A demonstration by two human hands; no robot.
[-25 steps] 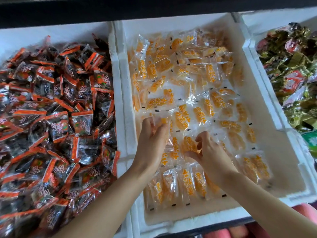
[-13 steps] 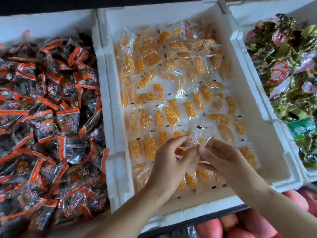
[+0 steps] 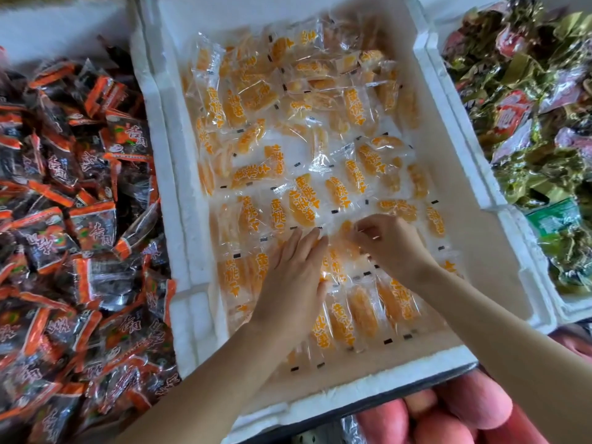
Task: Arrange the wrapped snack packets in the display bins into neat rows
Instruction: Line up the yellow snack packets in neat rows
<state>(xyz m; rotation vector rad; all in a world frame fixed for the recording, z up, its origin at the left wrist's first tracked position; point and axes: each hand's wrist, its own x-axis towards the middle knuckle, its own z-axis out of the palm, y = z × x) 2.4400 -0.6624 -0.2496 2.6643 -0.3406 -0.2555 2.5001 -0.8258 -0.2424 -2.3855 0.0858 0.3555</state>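
Bins: I count three white foam bins. The middle bin [image 3: 179, 219] holds the yellow packets [image 3: 288, 123], with dark-and-orange packets [image 3: 80, 219] to the left and green packets [image 3: 528, 123] to the right.
Yellow packets: dozens, overlapping, too many for me to count exactly; near rows tidy, far end jumbled.
Left hand [image 3: 291, 280]: fingers straight, pressing flat on the near rows.
Right hand [image 3: 387, 245]: fingertips curled, pinching a single packet [image 3: 345, 226].
Handling: I judge them light, soft and slippery; I'd take hold at a crimped end seam.

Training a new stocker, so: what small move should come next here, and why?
Probably set the packet pinched by the right hand down beside the row that the left hand presses flat; far packets in the white bin lie jumbled, so rows need extending.
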